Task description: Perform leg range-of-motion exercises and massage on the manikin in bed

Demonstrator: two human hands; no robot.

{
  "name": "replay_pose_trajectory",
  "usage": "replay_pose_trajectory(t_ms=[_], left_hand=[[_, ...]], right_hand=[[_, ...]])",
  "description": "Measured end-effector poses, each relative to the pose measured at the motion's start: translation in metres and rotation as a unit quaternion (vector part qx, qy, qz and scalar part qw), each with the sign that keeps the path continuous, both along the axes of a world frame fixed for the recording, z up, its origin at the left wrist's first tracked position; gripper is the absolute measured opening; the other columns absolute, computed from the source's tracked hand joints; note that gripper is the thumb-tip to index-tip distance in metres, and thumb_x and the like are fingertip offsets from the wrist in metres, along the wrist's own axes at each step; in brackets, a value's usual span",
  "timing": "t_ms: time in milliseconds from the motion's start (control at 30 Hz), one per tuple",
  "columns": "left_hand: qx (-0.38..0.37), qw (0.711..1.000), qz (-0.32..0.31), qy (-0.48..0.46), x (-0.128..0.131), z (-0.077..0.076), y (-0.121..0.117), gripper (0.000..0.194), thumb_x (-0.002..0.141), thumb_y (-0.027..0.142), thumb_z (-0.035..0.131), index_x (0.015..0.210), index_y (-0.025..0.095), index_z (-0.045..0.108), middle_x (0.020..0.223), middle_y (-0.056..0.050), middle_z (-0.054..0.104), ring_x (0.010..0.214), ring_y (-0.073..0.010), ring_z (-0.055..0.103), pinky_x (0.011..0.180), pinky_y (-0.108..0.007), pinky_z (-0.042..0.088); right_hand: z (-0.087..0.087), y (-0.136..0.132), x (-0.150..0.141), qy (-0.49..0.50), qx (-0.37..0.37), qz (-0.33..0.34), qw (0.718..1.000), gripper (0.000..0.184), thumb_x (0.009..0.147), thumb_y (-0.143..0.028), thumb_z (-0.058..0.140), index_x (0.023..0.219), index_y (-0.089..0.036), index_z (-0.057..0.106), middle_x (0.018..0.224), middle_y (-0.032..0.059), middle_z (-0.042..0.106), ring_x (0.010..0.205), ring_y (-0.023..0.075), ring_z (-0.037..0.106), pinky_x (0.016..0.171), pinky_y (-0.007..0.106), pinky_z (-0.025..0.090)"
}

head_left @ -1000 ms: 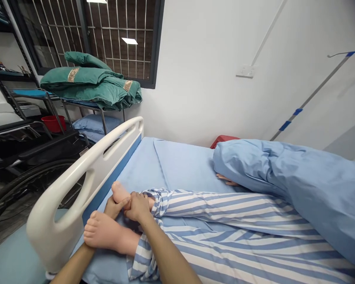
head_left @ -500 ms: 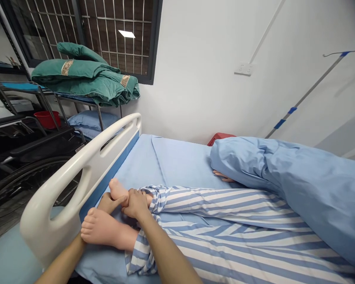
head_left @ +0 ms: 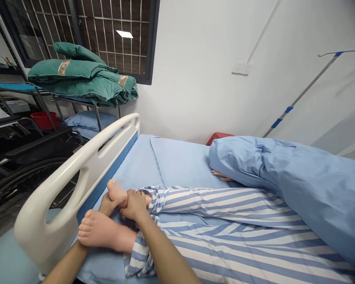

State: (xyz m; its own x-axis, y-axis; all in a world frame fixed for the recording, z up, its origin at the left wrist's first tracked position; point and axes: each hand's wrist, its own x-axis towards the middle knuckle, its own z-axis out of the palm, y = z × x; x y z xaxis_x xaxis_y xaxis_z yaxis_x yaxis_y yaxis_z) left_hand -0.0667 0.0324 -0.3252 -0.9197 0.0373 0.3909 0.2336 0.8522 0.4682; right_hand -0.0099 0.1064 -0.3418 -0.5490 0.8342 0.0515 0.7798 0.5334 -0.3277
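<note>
A manikin lies on the bed in blue-and-white striped trousers [head_left: 213, 201], its smooth pink feet near the footboard. My right hand [head_left: 136, 203] is wrapped over the ankle of the far foot [head_left: 114, 190]. From beneath, my left hand [head_left: 109, 204] grips the same foot around the heel, its thumb on the side and its other fingers mostly hidden. The near foot [head_left: 99, 232] stands toes up in front of my left wrist and covers part of it. Both trouser cuffs sit bunched above the ankles.
The white footboard [head_left: 59, 173] rises close to my left arm. A blue quilt [head_left: 284, 169] covers the manikin's upper part, with its fingers [head_left: 221, 175] showing. A wheelchair [head_left: 38, 154], folded green bedding [head_left: 85, 79] and a drip pole [head_left: 301, 94] stand around the bed.
The view has shifted very slightly. Both hands keep their hold on the far foot, whose toe end looks blurred now.
</note>
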Motion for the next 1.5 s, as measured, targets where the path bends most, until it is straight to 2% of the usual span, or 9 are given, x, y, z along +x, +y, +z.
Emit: replay_pose_trajectory(t_ms=[233, 400, 533, 767, 967, 1200, 1500], left_hand=[[0.057, 0.998, 0.001, -0.017, -0.002, 0.001, 0.002, 0.039, 0.089, 0.017, -0.002, 0.08, 0.02, 0.037, 0.086, -0.01, 0.048, 0.092, -0.0293, 0.046, 0.056, -0.032, 0.019], [0.04, 0.999, 0.008, -0.013, -0.004, -0.003, 0.003, 0.039, 0.089, 0.017, 0.002, 0.085, 0.018, 0.041, 0.083, -0.009, 0.048, 0.089, -0.028, 0.046, 0.059, -0.034, 0.024], [0.003, 1.0, 0.013, 0.019, 0.0, 0.0, 0.001, 0.04, 0.089, 0.015, 0.002, 0.091, 0.016, 0.042, 0.085, -0.011, 0.048, 0.086, -0.0275, 0.044, 0.059, -0.033, 0.023], [0.018, 0.999, -0.026, 0.028, 0.008, 0.012, -0.004, 0.037, 0.088, 0.014, 0.006, 0.091, 0.016, 0.042, 0.089, -0.014, 0.047, 0.086, -0.0309, 0.043, 0.055, -0.03, 0.014], [0.02, 0.999, -0.016, 0.034, 0.006, 0.009, -0.003, 0.034, 0.086, 0.011, 0.008, 0.089, 0.018, 0.042, 0.084, -0.011, 0.046, 0.084, -0.0299, 0.044, 0.055, -0.031, 0.017], [-0.004, 0.999, 0.01, 0.033, 0.003, 0.002, 0.001, 0.039, 0.085, 0.009, 0.005, 0.09, 0.018, 0.043, 0.084, -0.01, 0.047, 0.084, -0.0279, 0.043, 0.06, -0.035, 0.024], [0.004, 1.0, 0.012, 0.015, 0.002, 0.005, 0.003, 0.048, 0.087, 0.014, -0.004, 0.094, 0.015, 0.044, 0.083, -0.011, 0.047, 0.085, -0.0295, 0.043, 0.062, -0.036, 0.023]], right_hand=[[-0.002, 0.0, -0.001, -0.003, 0.01, -0.003, 1.0, 0.056, 0.054, -0.045, 0.066, 0.099, -0.016, 0.051, 0.099, 0.0102, 0.061, 0.092, 0.0281, 0.055, 0.082, 0.04, 0.035], [0.0, -0.001, 0.0, 0.004, 0.007, -0.005, 1.0, 0.054, 0.055, -0.045, 0.066, 0.099, -0.016, 0.051, 0.098, 0.0103, 0.061, 0.092, 0.0282, 0.055, 0.081, 0.039, 0.035], [0.001, -0.002, 0.0, 0.006, 0.014, 0.001, 1.0, 0.055, 0.054, -0.044, 0.067, 0.099, -0.016, 0.052, 0.098, 0.01, 0.061, 0.092, 0.0284, 0.055, 0.082, 0.04, 0.035], [0.002, -0.002, 0.001, 0.007, 0.006, -0.003, 1.0, 0.057, 0.054, -0.043, 0.068, 0.1, -0.015, 0.051, 0.101, 0.0125, 0.061, 0.094, 0.0292, 0.055, 0.084, 0.041, 0.035], [0.002, -0.002, 0.001, 0.005, 0.006, 0.001, 1.0, 0.055, 0.056, -0.043, 0.066, 0.1, -0.015, 0.051, 0.101, 0.0122, 0.061, 0.095, 0.0294, 0.054, 0.083, 0.041, 0.035], [-0.001, -0.001, 0.0, 0.013, 0.016, 0.001, 1.0, 0.054, 0.054, -0.042, 0.066, 0.098, -0.015, 0.052, 0.098, 0.0103, 0.061, 0.092, 0.0285, 0.055, 0.082, 0.04, 0.035], [0.0, -0.001, 0.0, 0.013, 0.028, 0.002, 1.0, 0.049, 0.057, -0.039, 0.062, 0.098, -0.014, 0.052, 0.097, 0.0113, 0.061, 0.09, 0.0282, 0.055, 0.08, 0.04, 0.035]])
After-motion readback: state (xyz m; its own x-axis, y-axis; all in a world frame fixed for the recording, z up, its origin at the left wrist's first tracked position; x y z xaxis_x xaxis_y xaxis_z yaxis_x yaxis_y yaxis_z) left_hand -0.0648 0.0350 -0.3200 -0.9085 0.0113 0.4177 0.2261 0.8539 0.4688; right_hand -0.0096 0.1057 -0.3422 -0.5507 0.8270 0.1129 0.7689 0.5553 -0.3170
